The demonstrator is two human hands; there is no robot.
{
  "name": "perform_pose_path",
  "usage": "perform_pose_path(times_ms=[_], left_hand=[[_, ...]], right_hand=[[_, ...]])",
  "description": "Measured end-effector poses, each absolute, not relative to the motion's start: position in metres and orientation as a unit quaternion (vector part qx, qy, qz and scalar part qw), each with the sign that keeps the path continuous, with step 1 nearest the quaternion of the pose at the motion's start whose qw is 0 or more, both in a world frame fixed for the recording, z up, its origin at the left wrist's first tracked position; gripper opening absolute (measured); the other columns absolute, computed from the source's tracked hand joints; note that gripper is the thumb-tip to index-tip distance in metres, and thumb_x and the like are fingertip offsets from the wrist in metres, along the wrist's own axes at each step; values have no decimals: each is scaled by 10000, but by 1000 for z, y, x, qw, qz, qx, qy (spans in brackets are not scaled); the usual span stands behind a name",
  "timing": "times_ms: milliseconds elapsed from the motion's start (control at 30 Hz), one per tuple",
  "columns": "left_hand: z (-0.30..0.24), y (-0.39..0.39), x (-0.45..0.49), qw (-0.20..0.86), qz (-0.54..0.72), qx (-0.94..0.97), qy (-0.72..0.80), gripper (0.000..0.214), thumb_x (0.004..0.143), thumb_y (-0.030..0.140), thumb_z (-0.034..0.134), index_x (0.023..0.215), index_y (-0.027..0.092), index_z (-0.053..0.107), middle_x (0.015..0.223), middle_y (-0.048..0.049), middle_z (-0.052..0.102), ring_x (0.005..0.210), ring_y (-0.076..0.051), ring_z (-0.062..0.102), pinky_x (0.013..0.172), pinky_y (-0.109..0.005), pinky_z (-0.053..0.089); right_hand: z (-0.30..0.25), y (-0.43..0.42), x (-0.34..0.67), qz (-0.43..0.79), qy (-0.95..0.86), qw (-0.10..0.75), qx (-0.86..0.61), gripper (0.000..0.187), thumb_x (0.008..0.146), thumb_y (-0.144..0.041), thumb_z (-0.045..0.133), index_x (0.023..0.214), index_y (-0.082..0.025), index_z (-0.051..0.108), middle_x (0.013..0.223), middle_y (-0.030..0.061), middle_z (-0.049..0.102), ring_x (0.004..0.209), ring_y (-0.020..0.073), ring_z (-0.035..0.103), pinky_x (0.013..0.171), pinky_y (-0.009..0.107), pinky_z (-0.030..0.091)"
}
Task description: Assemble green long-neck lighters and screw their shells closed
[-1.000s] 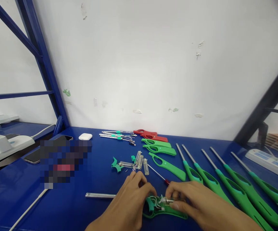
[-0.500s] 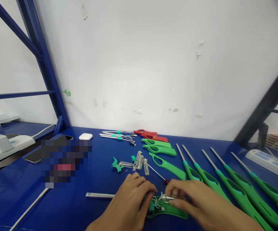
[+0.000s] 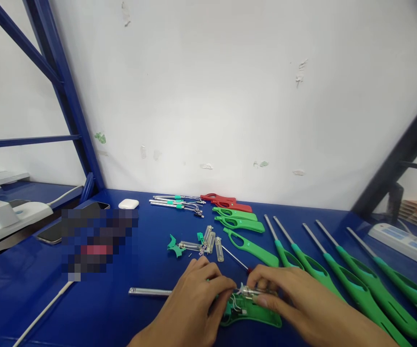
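An opened gas lighter lies in front of me, its green handle shell hollow side up. The metal tube sticks out to the left. My left hand is closed over the shell's left part, thumb and fingers bent together. White wires and a dark teal piece show beside its thumb. My right hand pinches a clear fuel tank with a pale fitting at its left end, just over the shell's upper edge. Whether the tank touches the shell, I cannot tell.
Loose clear fuel tanks and teal pieces lie beyond my hands, with a screwdriver. Farther back are metal tubes with wires, red shells and green shells. Several whole green lighters lie right.
My right hand and the fuel tank have shifted slightly up and tilted a little. My left hand stays almost in place on the shell.
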State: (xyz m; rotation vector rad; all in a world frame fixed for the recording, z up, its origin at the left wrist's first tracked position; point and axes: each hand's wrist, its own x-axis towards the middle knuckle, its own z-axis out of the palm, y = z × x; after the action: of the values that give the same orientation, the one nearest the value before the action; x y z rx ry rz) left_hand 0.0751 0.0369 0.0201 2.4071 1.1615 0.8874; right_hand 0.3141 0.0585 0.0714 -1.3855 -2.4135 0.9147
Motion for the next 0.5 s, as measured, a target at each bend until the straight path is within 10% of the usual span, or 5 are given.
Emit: perform_pose_path(times_ms=[500], left_hand=[[19,35,74,104,304,865,386,256,1045,54,500,1012,185,718,948,-64,653,915,-241,559,783,-365,460]], right_hand=[[71,57,312,293,-822,90,-480,153,1042,-351,565,1009,-329,712,941,-32,768,874,209,676,785,278,463]])
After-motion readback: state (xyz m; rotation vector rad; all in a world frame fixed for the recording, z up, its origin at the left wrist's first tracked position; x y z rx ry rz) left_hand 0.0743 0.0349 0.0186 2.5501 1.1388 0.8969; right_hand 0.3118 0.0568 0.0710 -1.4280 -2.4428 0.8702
